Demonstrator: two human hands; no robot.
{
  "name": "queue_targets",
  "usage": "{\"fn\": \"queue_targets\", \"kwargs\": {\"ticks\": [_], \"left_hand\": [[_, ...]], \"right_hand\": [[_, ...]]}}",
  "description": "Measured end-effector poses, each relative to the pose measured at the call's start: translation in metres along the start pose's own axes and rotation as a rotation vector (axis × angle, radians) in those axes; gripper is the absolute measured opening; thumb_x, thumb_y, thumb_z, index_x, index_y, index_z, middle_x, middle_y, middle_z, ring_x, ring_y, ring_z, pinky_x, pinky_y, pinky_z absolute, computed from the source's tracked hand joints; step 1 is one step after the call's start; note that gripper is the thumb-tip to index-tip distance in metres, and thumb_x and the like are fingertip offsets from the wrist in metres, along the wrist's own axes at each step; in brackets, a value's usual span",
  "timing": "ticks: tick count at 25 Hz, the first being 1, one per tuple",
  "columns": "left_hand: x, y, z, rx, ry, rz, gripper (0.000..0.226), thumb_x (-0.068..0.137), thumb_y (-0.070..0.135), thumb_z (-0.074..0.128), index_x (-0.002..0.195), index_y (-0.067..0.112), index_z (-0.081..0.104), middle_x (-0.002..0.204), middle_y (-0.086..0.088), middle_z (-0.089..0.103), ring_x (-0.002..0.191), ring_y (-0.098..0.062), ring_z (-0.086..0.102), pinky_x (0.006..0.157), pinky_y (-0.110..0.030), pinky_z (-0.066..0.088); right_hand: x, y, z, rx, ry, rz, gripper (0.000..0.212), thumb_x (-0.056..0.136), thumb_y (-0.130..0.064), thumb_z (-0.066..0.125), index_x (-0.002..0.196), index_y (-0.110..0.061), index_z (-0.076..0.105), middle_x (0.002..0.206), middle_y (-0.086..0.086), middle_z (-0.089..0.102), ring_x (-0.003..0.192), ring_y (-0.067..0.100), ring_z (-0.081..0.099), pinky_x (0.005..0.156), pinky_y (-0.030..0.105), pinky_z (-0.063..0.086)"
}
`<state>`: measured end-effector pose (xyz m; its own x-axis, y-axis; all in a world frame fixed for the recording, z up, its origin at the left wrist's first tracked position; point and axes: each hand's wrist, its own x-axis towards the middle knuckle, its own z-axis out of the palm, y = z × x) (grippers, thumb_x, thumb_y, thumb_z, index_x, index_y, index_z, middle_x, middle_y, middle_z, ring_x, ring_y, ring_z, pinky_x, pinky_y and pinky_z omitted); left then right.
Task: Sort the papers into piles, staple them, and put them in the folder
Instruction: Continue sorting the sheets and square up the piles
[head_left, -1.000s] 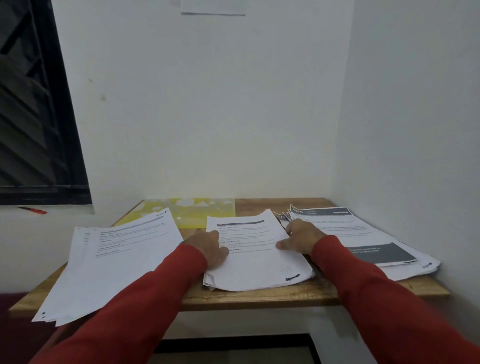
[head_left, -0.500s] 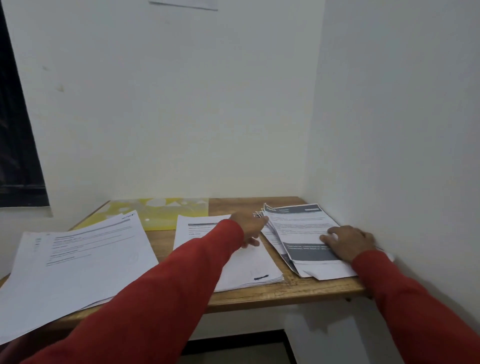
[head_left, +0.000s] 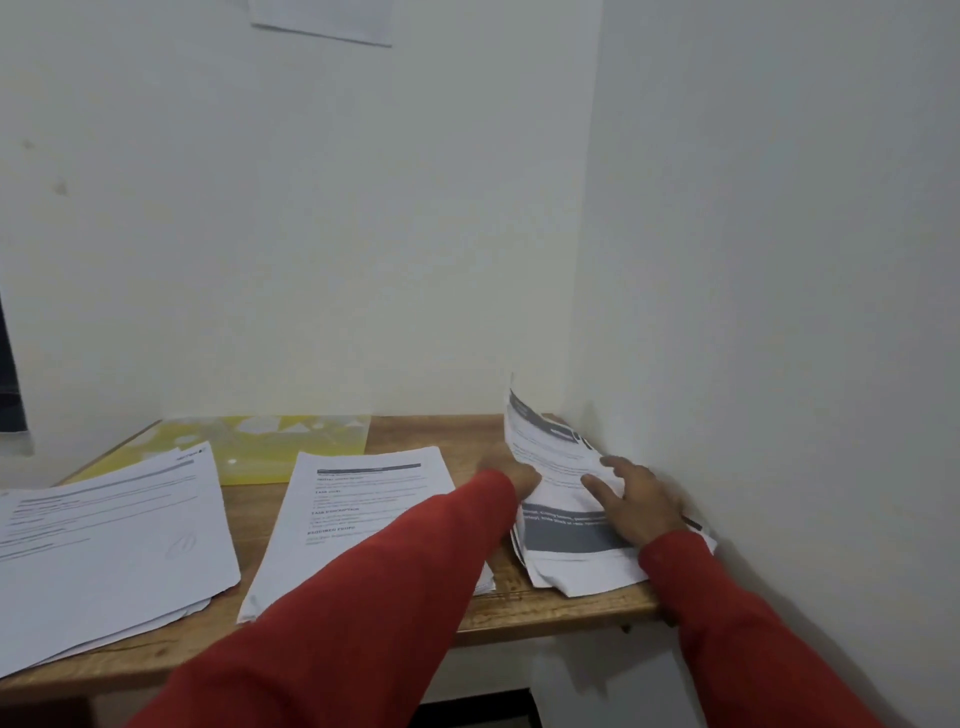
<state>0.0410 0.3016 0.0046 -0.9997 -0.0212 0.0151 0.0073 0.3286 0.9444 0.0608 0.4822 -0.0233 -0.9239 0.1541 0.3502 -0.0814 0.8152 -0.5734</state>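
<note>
Both hands (head_left: 636, 501) on right paper pile (head_left: 566, 540), far edge lifted.

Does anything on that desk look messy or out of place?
Yes: the right pile by the wall is fanned out unevenly, its top sheet curling upward where the left hand lifts it. The other two piles lie flat.

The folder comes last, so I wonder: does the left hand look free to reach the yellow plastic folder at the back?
Probably not yet: the left hand is busy lifting the right-hand paper pile; the yellow plastic folder itself lies uncovered.
</note>
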Motion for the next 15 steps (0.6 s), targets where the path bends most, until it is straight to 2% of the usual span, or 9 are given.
{"fn": "queue_targets", "kwargs": {"ticks": [2,3,5,7,10,13,15], "left_hand": [[-0.006,0.001,-0.022,-0.184,-0.005,0.097,0.039,0.079,0.007,0.076,0.117,0.011,0.067,0.121,-0.01,0.07,0.112,-0.027,0.067,0.097,-0.034,0.052],[-0.009,0.003,-0.039,-0.258,0.006,0.167,0.043,0.075,0.01,0.079,0.116,0.013,0.066,0.12,-0.01,0.07,0.111,-0.029,0.067,0.098,-0.039,0.053],[-0.02,0.012,-0.074,-0.357,-0.009,0.31,0.047,0.076,0.011,0.081,0.12,0.012,0.065,0.117,-0.008,0.072,0.108,-0.026,0.07,0.097,-0.04,0.054],[-0.035,0.026,-0.111,-0.394,-0.003,0.383,0.041,0.085,0.013,0.077,0.123,0.008,0.065,0.115,-0.006,0.073,0.104,-0.021,0.071,0.094,-0.037,0.056],[-0.055,0.039,-0.164,-0.412,0.148,0.525,0.036,0.087,0.012,0.074,0.121,0.006,0.066,0.111,-0.006,0.074,0.099,-0.02,0.073,0.087,-0.034,0.059],[-0.068,0.039,-0.207,-0.434,0.289,0.627,0.041,0.086,0.007,0.075,0.124,0.003,0.061,0.114,-0.009,0.073,0.099,-0.023,0.072,0.081,-0.032,0.06],[-0.077,0.032,-0.225,-0.407,0.312,0.654,0.043,0.085,0.01,0.076,0.125,0.004,0.06,0.114,-0.007,0.073,0.1,-0.022,0.072,0.08,-0.031,0.06]], "right_hand": [[-0.001,-0.005,-0.016,0.202,0.064,0.008,0.064,0.089,-0.045,0.068,0.142,-0.015,0.046,0.141,0.011,0.053,0.126,0.028,0.051,0.105,0.038,0.038],[-0.002,-0.011,-0.025,0.325,0.029,0.012,0.069,0.087,-0.042,0.071,0.143,-0.014,0.043,0.141,0.01,0.054,0.123,0.026,0.054,0.102,0.035,0.042],[-0.005,-0.035,-0.042,0.631,-0.121,-0.006,0.064,0.086,-0.036,0.074,0.14,-0.017,0.045,0.136,0.006,0.06,0.113,0.018,0.062,0.097,0.035,0.05],[-0.006,-0.073,-0.048,0.818,-0.194,-0.121,0.049,0.089,-0.021,0.072,0.133,-0.016,0.052,0.132,0.006,0.064,0.109,0.015,0.066,0.096,0.034,0.053],[-0.008,-0.14,-0.039,0.907,-0.13,-0.356,0.044,0.09,-0.003,0.067,0.131,-0.013,0.055,0.126,0.002,0.068,0.112,0.013,0.066,0.095,0.028,0.054],[-0.009,-0.183,-0.025,0.979,-0.078,-0.406,0.045,0.09,0.0,0.064,0.132,-0.012,0.053,0.123,0.001,0.068,0.111,0.012,0.066,0.095,0.027,0.053],[-0.011,-0.191,-0.012,0.982,-0.121,-0.412,0.048,0.09,-0.005,0.068,0.134,-0.014,0.051,0.125,0.001,0.067,0.114,0.013,0.065,0.097,0.03,0.053]]}}
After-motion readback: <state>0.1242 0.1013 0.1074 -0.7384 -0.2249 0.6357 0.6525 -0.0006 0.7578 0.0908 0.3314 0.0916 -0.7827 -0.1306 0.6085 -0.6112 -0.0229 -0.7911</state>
